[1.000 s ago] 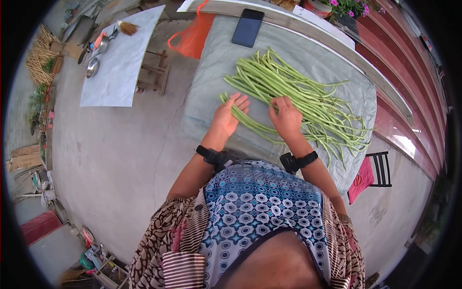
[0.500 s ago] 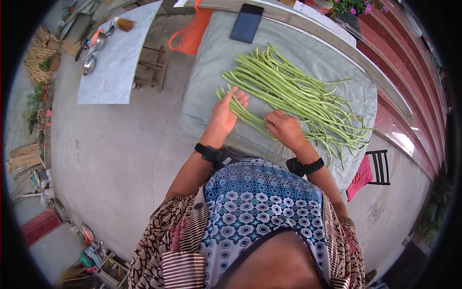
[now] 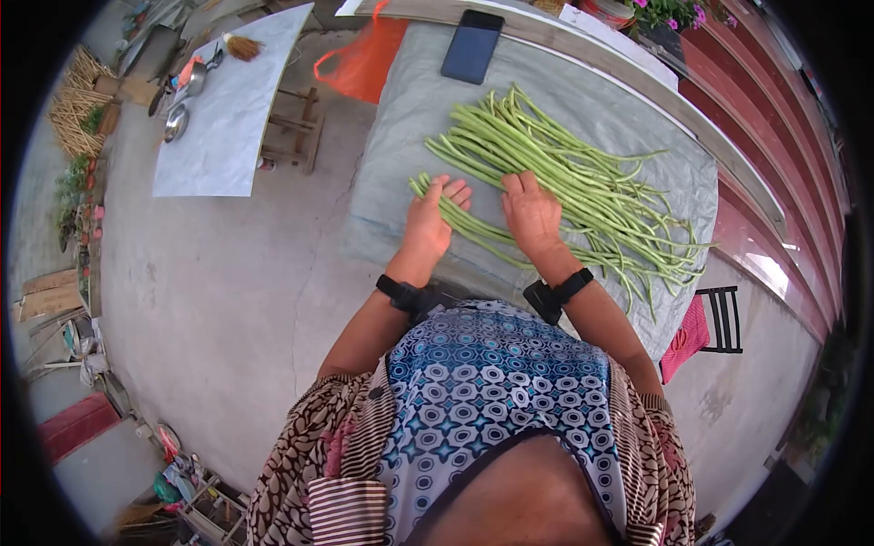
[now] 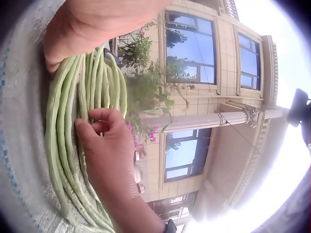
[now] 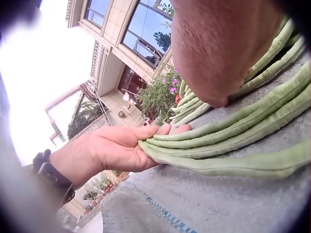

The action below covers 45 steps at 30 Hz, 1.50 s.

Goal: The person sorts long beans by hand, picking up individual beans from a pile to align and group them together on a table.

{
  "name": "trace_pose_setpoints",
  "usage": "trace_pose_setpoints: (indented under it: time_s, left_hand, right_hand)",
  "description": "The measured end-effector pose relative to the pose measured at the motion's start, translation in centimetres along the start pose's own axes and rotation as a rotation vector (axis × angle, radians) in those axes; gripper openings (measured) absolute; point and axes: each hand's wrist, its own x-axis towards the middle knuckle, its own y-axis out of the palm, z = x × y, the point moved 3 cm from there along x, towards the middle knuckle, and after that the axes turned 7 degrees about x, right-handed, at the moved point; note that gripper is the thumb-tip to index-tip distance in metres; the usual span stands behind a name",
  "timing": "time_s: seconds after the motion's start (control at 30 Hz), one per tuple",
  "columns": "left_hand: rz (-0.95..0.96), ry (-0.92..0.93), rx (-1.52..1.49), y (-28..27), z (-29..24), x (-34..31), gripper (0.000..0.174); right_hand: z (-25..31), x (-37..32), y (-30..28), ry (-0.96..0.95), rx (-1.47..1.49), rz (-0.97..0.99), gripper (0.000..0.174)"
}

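smooth matt green beans [image 3: 564, 182], coarse woven grey cloth [image 3: 401, 136], glossy phone [image 3: 471, 47]

Outdoor yard of a home. Bare grey concrete floor [image 3: 228, 300] fills the left of the head view. Long green beans [image 3: 564, 173] are spread on a grey woven-cloth surface [image 3: 410, 118]. Pink-flowered potted plant [image 3: 669, 14] top right. Beige multi-storey house front with big windows [image 4: 204, 48] in the left wrist view.

Dark phone [image 3: 471, 46] lies flat at far end of grey cloth-covered surface [image 3: 410, 118]. Orange bag [image 3: 362, 65] hangs off far left corner. Second table [image 3: 228, 118] to the left carries metal bowl [image 3: 176, 123] and brush [image 3: 241, 48]. Black chair [image 3: 721, 318] with pink cloth [image 3: 685, 341] on the right. Pink flowers [image 3: 669, 11] top right. Concrete floor [image 3: 209, 291].
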Motion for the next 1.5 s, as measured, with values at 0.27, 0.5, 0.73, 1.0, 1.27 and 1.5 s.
trace_pose_setpoints:
  time_s: [0.27,0.5,0.73,1.0,1.27,1.5]
  left_hand:
    - [-0.028,0.001,-0.08,-0.5,0.6,0.4,0.043]
    - [0.002,0.016,-0.166,-0.2,0.5,0.9,0.044]
    - [0.042,0.046,-0.197,0.4,0.1,0.4,0.043]
    - [0.103,-0.018,-0.085,-0.5,0.4,1.3,0.025]
    - [0.175,-0.009,-0.134,0.8,-0.7,-0.1,0.024]
    - [0.144,-0.053,-0.204,0.6,-0.1,0.8,0.026]
  right_hand:
    - [0.5,-0.9,-2.8,0.018,0.254,0.006,0.015]
    - [0.3,-2.5,-3.3,-0.026,0.361,0.182,0.016]
    - [0.2,-2.6,-3.0,0.009,0.367,0.263,0.015]
    - [-0.8,1.5,-5.8,0.101,0.325,-0.122,0.03]
    - [-3.2,3.2,-4.5,0.139,0.199,-0.151,0.021]
    - [-3.2,3.1,-4.6,0.217,0.223,-0.167,0.013]
